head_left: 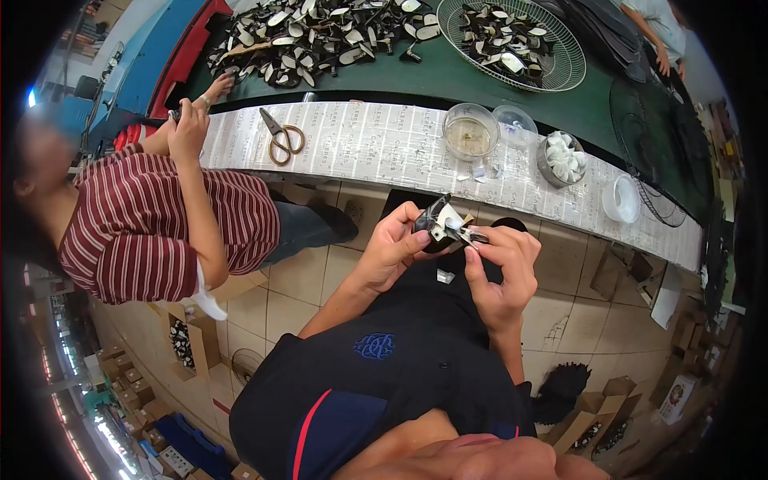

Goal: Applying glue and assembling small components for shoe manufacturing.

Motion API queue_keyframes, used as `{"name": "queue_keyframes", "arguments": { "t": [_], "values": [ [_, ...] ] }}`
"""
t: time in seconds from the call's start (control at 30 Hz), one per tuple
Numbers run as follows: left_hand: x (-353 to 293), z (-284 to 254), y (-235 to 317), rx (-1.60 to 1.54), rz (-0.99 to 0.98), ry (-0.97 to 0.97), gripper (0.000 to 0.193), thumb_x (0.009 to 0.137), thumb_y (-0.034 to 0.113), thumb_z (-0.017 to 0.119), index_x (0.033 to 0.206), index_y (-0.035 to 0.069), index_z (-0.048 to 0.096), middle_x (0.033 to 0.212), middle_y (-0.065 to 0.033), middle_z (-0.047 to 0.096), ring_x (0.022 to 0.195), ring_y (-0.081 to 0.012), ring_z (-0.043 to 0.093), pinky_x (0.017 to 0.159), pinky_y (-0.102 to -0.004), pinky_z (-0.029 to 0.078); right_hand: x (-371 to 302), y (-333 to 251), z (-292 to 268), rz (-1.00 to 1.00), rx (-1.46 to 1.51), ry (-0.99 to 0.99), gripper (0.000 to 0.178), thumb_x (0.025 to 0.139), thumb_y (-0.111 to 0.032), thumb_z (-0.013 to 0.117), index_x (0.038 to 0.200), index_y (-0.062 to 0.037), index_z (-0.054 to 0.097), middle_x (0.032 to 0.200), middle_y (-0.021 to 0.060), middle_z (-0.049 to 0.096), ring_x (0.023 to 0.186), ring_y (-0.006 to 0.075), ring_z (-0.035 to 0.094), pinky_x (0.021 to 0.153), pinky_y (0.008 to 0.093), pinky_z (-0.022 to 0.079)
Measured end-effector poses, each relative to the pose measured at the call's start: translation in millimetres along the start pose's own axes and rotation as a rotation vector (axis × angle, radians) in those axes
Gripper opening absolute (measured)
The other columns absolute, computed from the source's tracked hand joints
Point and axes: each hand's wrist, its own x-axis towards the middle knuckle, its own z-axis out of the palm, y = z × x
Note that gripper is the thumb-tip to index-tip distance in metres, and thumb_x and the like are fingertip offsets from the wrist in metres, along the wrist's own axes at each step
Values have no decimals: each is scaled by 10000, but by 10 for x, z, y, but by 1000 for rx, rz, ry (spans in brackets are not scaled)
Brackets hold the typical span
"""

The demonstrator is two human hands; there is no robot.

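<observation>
Above the near side of the bench, my left hand [392, 246] grips a small glossy black piece with a white inner face [450, 216]. Its fingers wrap the dark left side, thumb on top. My right hand [504, 276] closes at the piece's right end, where a narrow dark strip shows between thumb and fingers; I cannot tell whether that strip belongs to the piece. Beyond my hands, the nearest bench items are a clear round tub [470, 138] with a murky bottom and a metal bowl [550, 172] of white wads [565, 158].
Scissors [282, 140] lie on the paper-covered ledge [360, 136]. Several similar black-and-white pieces [304, 40] are heaped on the green table [352, 78]; others fill a wire basket [448, 40]. A co-worker in a striped shirt [152, 216] stands at left. Another clear tub [622, 198] sits at right.
</observation>
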Motion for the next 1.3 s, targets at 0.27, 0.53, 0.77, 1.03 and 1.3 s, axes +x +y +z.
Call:
{"name": "queue_keyframes", "arguments": {
  "t": [0.27, 0.53, 0.77, 1.03, 1.3],
  "values": [
    [14, 5, 56, -26, -25, -6, 162, 950, 150, 609, 992, 66, 477, 1136, -147, 627, 1099, -262, 636, 889, -358, 579, -11, 45, -30, 65, -105, 106, 185, 757, -16, 749, 892, -44, 626, 975, 95, 706, 893, 259, 622, 857, 365, 406],
    [22, 15, 30, -51, -37, -3, 150, 958, 162, 598, 988, 70, 482, 1133, -149, 630, 1103, -268, 635, 875, -348, 584, 5, 40, -50, 105, -65, 149, 170, 772, -14, 740, 889, -40, 620, 968, 99, 709, 882, 254, 624, 857, 363, 409],
    [21, 8, -14, -51, -32, 15, 151, 949, 153, 614, 978, 81, 485, 1057, -85, 633, 995, -167, 649, 867, -363, 585, 23, 10, 2, -6, -22, 11, 213, 726, -29, 769, 876, -58, 620, 964, 69, 710, 878, 241, 628, 838, 361, 384],
    [11, -1, -14, -38, -34, 29, 142, 951, 149, 607, 975, 81, 485, 1067, -97, 635, 1005, -183, 652, 870, -361, 584, 35, 2, -25, -20, -81, -4, 205, 722, -36, 768, 866, -57, 624, 956, 62, 706, 878, 231, 629, 842, 358, 374],
    [26, 39, 11, -28, -44, 21, 136, 962, 158, 587, 985, 71, 485, 1158, -158, 629, 1121, -278, 631, 889, -349, 577, 12, 44, -95, 5, -177, 89, 222, 735, -29, 764, 901, -53, 618, 955, 79, 704, 870, 240, 631, 849, 359, 377]
  ]
}}
